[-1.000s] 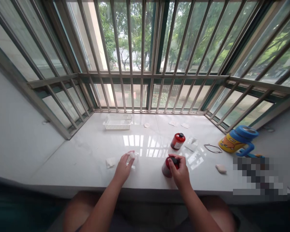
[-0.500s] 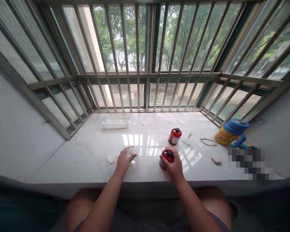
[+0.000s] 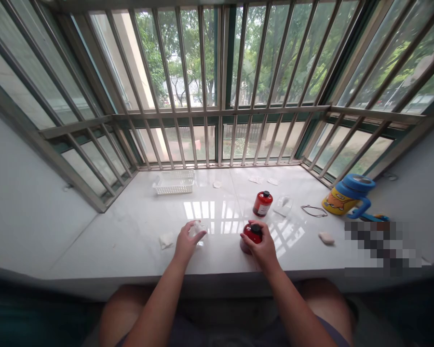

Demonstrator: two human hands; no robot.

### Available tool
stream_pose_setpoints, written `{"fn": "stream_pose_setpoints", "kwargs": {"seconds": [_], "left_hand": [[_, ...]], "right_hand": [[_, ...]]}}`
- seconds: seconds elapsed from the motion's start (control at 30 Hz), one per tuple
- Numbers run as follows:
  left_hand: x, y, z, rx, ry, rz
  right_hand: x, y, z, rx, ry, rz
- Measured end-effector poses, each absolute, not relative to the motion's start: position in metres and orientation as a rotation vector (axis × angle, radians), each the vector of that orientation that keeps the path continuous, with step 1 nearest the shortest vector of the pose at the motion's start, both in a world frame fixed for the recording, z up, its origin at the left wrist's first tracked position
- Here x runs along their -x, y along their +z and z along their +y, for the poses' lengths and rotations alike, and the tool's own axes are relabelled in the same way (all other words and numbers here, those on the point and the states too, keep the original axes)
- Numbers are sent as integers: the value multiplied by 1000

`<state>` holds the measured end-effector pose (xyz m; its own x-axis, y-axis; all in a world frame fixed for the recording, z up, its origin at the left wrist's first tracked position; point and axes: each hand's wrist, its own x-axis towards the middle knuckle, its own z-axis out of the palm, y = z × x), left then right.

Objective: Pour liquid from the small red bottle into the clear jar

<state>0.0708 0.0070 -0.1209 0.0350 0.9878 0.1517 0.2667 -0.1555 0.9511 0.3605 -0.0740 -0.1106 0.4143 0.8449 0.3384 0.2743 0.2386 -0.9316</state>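
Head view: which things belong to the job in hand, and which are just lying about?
Part of the job:
clear plastic piece, at the left hand
black-capped red bottle, in the right hand
matching second red bottle, probably

Apparently lying about:
white perforated basket
blue-and-yellow cartoon mug
thin cord loop
pale block
white scrap

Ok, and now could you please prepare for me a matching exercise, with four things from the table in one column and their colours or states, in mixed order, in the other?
Things:
1. Basket
2. Nearer bottle
3. Mug
4. Farther bottle

Descriptions:
A. Blue and yellow
B. Red, not touched
C. White, with many holes
D. Red, with the right hand around it

Pairs: 1-C, 2-D, 3-A, 4-B
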Motion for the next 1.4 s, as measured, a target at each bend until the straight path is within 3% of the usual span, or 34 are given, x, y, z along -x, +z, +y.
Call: {"fn": "stream_pose_setpoints", "kwargs": {"seconds": [0.67, 1.03, 1.23, 1.4], "left_hand": [[-51, -108, 11, -1780, 1040, 1171], [-60, -96, 14, -1625, 1154, 1351], [-53, -98, 9, -1655, 1002, 1256], [-52, -110, 11, -1461, 1132, 1244]], "right_hand": [[-365, -114, -73, 1289, 451, -1224], [-363, -112, -75, 1306, 484, -1148], [-363, -112, -75, 1294, 490, -1159], [-362, -111, -74, 1277, 463, -1160]]}}
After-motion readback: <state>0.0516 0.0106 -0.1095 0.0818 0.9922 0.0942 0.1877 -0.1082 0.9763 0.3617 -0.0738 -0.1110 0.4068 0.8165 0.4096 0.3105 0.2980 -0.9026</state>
